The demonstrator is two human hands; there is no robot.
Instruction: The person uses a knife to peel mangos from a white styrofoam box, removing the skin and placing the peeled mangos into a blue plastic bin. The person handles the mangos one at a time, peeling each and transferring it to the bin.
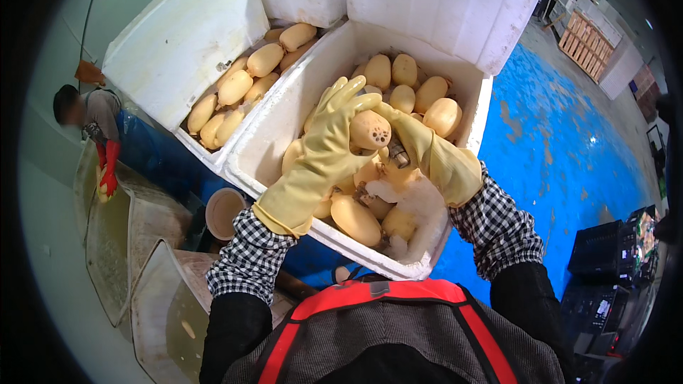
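Note:
My left hand (pixel 333 144), in a yellow rubber glove, grips a lotus root segment (pixel 368 130) whose cut end with its holes faces me. My right hand (pixel 427 152), gloved alike, curls around the far side of that segment, its fingers meeting the left fingertips. From under the right palm pokes a small grey object (pixel 398 153), perhaps a tool handle; the fingers around it are hidden. Both hands are above a white foam box (pixel 267 168) holding several lotus roots (pixel 356 220) and whitish, ice-like lumps (pixel 421 197).
A second foam box (pixel 213 156) with lotus roots adjoins on the left. Raised foam lids (pixel 443 5) stand behind. At left, a person (pixel 104 117) in red gloves works over a water tub (pixel 109 245). A bucket (pixel 224 213) stands nearby. Black crates (pixel 595 256) sit at right on blue floor (pixel 565 133).

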